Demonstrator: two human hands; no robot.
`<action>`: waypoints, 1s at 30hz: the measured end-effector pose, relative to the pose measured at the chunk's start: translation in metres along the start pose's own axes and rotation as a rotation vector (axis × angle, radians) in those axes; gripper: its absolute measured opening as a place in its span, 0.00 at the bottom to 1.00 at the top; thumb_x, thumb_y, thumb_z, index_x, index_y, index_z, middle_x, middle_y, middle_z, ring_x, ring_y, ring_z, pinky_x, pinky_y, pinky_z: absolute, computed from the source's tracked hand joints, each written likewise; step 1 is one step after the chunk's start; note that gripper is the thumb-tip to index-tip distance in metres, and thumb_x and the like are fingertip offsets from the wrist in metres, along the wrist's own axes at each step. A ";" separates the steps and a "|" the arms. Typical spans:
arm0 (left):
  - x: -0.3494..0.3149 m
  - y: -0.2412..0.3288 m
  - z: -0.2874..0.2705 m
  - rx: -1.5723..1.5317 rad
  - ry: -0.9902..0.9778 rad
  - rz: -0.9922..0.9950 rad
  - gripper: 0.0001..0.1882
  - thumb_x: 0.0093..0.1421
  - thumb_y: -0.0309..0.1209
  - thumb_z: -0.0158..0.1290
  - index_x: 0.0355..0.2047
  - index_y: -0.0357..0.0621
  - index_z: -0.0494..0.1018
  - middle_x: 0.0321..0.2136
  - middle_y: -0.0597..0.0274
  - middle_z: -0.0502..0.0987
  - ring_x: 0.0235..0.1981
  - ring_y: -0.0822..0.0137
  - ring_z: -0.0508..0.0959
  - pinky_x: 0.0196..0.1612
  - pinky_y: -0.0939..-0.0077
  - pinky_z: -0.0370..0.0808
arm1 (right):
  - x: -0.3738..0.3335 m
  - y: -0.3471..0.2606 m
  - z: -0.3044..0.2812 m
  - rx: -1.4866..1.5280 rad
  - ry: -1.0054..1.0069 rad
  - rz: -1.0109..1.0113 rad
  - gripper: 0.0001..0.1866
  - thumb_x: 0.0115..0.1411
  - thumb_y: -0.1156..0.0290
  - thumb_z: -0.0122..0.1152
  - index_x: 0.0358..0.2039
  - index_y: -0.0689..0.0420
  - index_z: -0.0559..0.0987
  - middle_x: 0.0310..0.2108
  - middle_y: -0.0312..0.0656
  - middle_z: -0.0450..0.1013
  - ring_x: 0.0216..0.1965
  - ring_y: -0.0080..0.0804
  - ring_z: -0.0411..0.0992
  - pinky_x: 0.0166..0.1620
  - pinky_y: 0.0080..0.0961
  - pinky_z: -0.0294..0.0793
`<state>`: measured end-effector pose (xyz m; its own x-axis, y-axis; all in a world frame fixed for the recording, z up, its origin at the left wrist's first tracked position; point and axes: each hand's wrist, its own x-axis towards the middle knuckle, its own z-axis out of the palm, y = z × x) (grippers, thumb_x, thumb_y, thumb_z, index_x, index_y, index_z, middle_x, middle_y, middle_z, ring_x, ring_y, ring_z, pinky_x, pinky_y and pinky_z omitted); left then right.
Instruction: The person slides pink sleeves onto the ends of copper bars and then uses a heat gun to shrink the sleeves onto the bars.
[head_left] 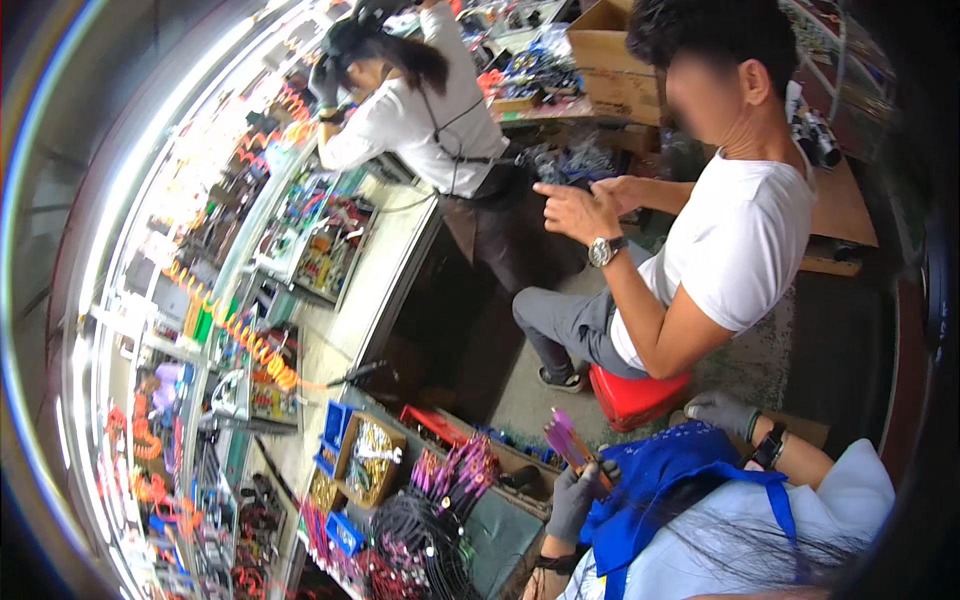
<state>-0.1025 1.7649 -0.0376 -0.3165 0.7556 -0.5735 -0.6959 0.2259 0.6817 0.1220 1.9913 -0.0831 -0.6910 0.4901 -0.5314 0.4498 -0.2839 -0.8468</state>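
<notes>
My left hand (570, 506), in a grey glove, is closed around a small bundle of slim purple and brown sticks (568, 440). Their purple ends point up and away from me; the exact kind cannot be made out. My right hand (722, 413), also gloved in grey and with a dark watch on the wrist, lies beyond the blue apron (655, 475) with its fingers loosely extended. No object shows in it. Left of my left hand, black cables (425, 535) with pink and purple ends (455, 475) lie heaped on the bench.
A cardboard box of metal parts (370, 455) and blue bins (335, 430) stand on the bench. A person in white (740, 240) sits on a red stool (635, 395) facing the bench. Another person (430, 120) leans over the workbench farther off. Orange coiled hoses (240, 340) hang along it.
</notes>
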 end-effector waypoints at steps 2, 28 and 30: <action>0.002 -0.008 0.013 -0.265 0.001 -0.017 0.15 0.60 0.32 0.51 0.44 0.40 0.63 0.39 0.51 0.72 0.42 0.58 0.74 0.48 0.58 0.72 | 0.010 0.007 -0.007 -0.101 -0.001 0.047 0.11 0.58 0.64 0.57 0.37 0.58 0.78 0.31 0.32 0.74 0.33 0.18 0.68 0.41 0.21 0.70; -0.045 -0.027 0.013 -0.532 0.001 0.203 0.15 0.62 0.32 0.47 0.46 0.38 0.63 0.35 0.56 0.75 0.34 0.65 0.77 0.40 0.71 0.76 | 0.058 -0.145 0.191 -0.108 -0.997 0.288 0.21 0.59 0.60 0.55 0.44 0.66 0.74 0.34 0.43 0.74 0.35 0.28 0.73 0.39 0.24 0.73; -0.045 -0.018 0.003 -0.536 -0.065 0.152 0.14 0.62 0.32 0.47 0.46 0.38 0.64 0.34 0.56 0.74 0.34 0.65 0.77 0.40 0.71 0.76 | 0.059 -0.151 0.197 -0.137 -0.957 0.293 0.21 0.59 0.60 0.56 0.43 0.66 0.74 0.35 0.43 0.74 0.35 0.27 0.73 0.39 0.23 0.73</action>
<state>-0.0738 1.7290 -0.0229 -0.4102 0.7952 -0.4465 -0.8814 -0.2198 0.4182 -0.0985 1.9009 0.0083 -0.6797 -0.4677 -0.5650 0.6940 -0.1607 -0.7019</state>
